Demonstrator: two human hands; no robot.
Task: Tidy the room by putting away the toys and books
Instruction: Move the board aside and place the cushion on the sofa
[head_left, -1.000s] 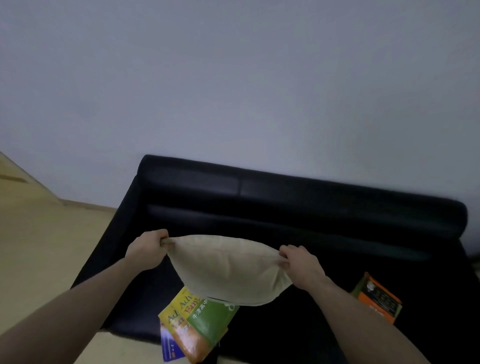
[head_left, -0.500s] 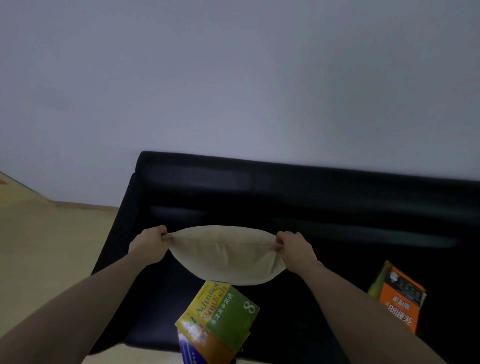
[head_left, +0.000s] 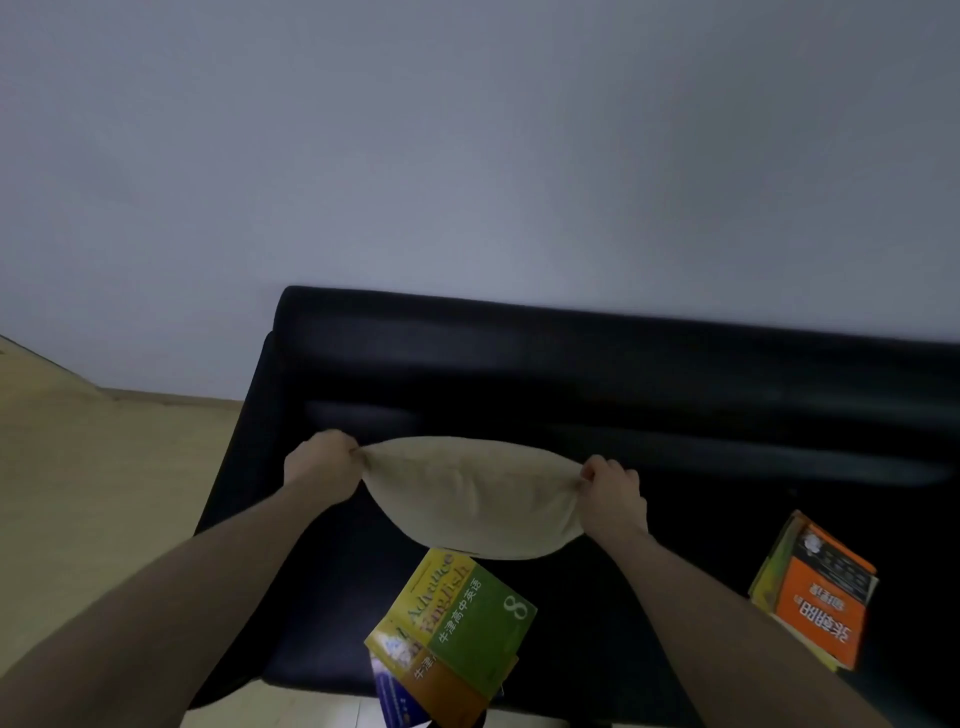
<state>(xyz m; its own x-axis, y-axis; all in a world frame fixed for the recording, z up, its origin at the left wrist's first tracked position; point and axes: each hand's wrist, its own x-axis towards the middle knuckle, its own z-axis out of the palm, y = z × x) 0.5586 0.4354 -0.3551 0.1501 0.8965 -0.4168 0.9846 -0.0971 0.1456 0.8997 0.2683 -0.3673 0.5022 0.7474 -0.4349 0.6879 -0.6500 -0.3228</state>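
A beige cushion (head_left: 475, 496) hangs in the air above the seat of a black sofa (head_left: 597, 379). My left hand (head_left: 319, 467) pinches its left corner and my right hand (head_left: 615, 493) pinches its right corner. Below the cushion, a yellow-green English textbook (head_left: 462, 618) lies on top of other books at the sofa's front edge. An orange book (head_left: 821, 597) lies on top of another book on the seat at the right.
A plain grey wall rises behind the sofa. Light wooden floor (head_left: 93, 493) lies to the left of the sofa, and a strip of it shows in front of the seat.
Both hands have carried the cushion slightly up and towards the sofa back. The view has shifted, so the books appear further right and more of the green one shows.
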